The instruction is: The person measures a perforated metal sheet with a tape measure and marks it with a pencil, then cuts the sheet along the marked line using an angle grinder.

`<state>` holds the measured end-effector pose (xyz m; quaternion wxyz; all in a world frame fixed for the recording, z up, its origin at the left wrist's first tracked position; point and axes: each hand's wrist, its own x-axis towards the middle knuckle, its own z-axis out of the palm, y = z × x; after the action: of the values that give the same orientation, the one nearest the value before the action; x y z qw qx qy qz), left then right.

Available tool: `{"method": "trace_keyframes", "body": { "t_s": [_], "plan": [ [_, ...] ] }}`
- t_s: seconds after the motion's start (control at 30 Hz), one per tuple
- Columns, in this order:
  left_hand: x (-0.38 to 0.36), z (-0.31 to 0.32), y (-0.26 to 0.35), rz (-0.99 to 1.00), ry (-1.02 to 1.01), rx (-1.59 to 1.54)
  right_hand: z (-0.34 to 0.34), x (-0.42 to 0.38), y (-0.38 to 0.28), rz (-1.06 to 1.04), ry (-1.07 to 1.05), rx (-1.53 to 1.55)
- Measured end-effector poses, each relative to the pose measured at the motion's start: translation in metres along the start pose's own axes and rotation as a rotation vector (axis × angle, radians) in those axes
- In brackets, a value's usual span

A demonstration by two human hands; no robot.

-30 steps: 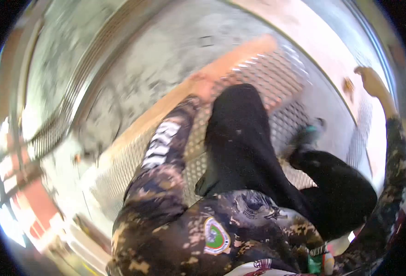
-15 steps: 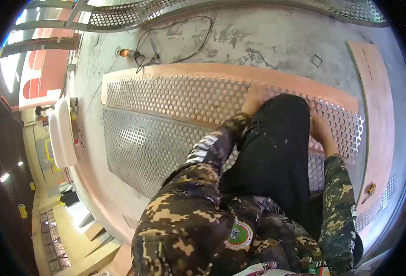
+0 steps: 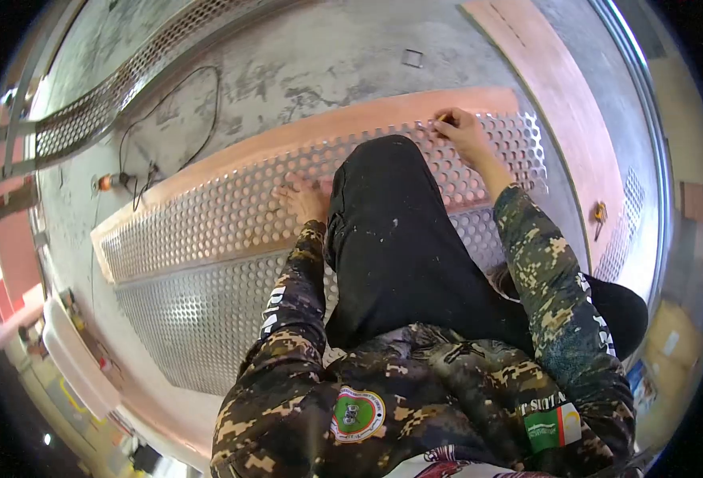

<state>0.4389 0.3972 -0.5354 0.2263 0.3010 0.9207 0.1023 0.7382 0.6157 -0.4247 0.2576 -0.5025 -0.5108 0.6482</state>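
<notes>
My left hand [image 3: 303, 197] lies on a perforated metal sheet [image 3: 232, 209], fingers spread, just left of my raised knee. Near the sheet's far edge, to the right of the knee, my right hand [image 3: 466, 137] pinches a small yellow pencil-like stick [image 3: 444, 119]. Most of that stick is hidden by the fingers. Under the perforated sheet is a brown board [image 3: 391, 107], which shows as a strip along the far edge. My knee and leg cover the middle of the sheet.
A second perforated sheet [image 3: 200, 323] lies closer to me on the left. An orange power tool [image 3: 111, 182] with a black cable [image 3: 217, 95] rests far left. On the right are a long board [image 3: 546, 76] and a yellow-black tool [image 3: 600, 215]. A small square frame [image 3: 413, 58] lies beyond.
My right hand has moved from beside the knee to the sheet's far edge, and the yellow stick now shows in it. My left hand has shifted left along the sheet. The view has turned.
</notes>
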Motion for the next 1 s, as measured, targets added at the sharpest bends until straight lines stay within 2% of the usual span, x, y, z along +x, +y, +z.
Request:
{"method": "trace_keyframes", "body": {
  "t_s": [0.03, 0.07, 0.13, 0.2, 0.33, 0.4, 0.53, 0.6, 0.67, 0.7, 0.73, 0.77, 0.8, 0.87, 0.93, 1.0],
  "plan": [
    [0.001, 0.006, 0.001, 0.006, -0.022, 0.19, 0.003, -0.002, -0.009, 0.002, 0.029, 0.001],
    [-0.002, 0.007, 0.004, 0.034, -0.033, 0.194, 0.004, -0.004, -0.017, 0.0, 0.003, 0.083],
    [-0.015, 0.008, 0.009, 0.059, 0.119, 0.11, 0.006, -0.011, -0.03, -0.007, 0.007, 0.17],
    [-0.018, 0.004, 0.005, 0.094, 0.094, 0.128, 0.005, -0.018, -0.041, -0.041, 0.017, 0.333],
    [-0.018, 0.011, 0.001, 0.128, 0.086, 0.221, -0.008, -0.03, -0.052, -0.133, 0.014, 0.388],
    [-0.016, 0.009, 0.007, 0.053, 0.049, 0.333, -0.017, -0.036, -0.056, -0.223, 0.014, 0.474],
    [-0.02, -0.005, 0.023, 0.027, -0.033, 0.423, -0.042, -0.052, -0.059, -0.275, 0.033, 0.567],
    [-0.001, 0.021, -0.004, 0.046, -0.014, 0.372, -0.055, -0.058, -0.058, -0.307, 0.013, 0.576],
    [0.041, 0.072, -0.064, 0.291, 0.907, 1.115, -0.066, -0.059, -0.051, -0.354, 0.013, 0.609],
    [0.038, 0.057, -0.058, 0.329, 0.941, 1.121, -0.069, -0.058, -0.051, -0.386, 0.049, 0.651],
    [0.03, 0.038, -0.055, 0.329, 0.462, 0.776, -0.075, -0.06, -0.052, -0.416, 0.08, 0.69],
    [0.014, 0.013, -0.045, 0.233, 0.161, 0.506, -0.082, -0.059, -0.052, -0.424, 0.068, 0.695],
    [0.0, -0.007, -0.043, 0.159, 0.056, 0.404, -0.087, -0.053, -0.051, -0.447, 0.079, 0.609],
    [-0.026, -0.034, -0.05, 0.098, 0.015, 0.348, -0.081, -0.038, -0.047, -0.481, 0.041, 0.535],
    [-0.05, -0.053, -0.058, 0.071, 0.012, 0.328, -0.074, -0.017, -0.043, -0.267, 0.366, 0.261],
    [-0.074, -0.069, -0.062, 0.043, 0.004, 0.309, -0.057, 0.011, -0.027, -0.295, 0.367, 0.618]
  ]
}}
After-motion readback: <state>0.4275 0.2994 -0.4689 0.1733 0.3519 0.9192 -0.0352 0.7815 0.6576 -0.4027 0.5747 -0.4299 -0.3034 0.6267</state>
